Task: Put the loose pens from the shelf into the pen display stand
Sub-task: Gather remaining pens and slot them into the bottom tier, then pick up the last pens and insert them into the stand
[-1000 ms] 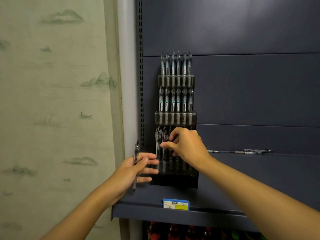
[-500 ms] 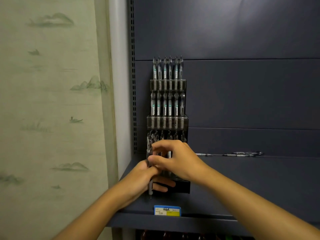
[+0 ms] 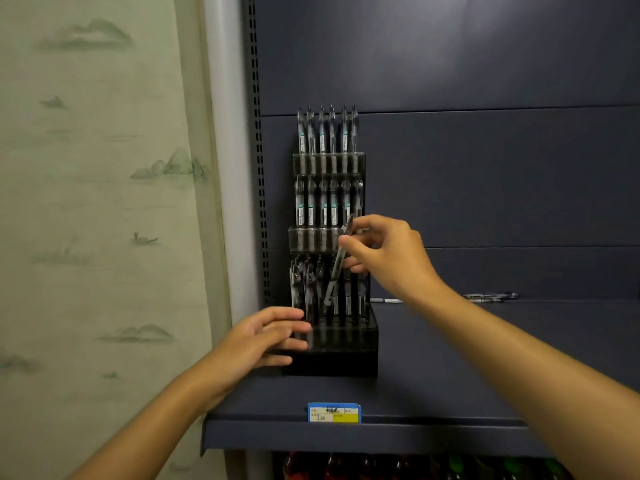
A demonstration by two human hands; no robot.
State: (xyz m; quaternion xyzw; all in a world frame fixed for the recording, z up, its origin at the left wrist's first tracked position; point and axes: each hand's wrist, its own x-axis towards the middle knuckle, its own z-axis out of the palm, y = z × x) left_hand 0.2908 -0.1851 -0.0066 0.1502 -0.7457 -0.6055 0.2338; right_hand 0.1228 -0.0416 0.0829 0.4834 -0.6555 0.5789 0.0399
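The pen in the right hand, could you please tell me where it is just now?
In the head view, the pen is pinched by the right hand, tilted, in front of the display stand, its lower end among the bottom row's pens.

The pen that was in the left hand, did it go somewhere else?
Yes. The pen is now pinched by the right hand, higher and further right, tilted over the bottom row of the display stand. The left hand holds nothing.

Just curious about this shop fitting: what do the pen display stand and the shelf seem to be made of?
Pen display stand: probably clear acrylic tiers on a black base; the pens show through the fronts. Shelf: likely painted sheet metal, matte dark blue, with a slotted upright beside it.
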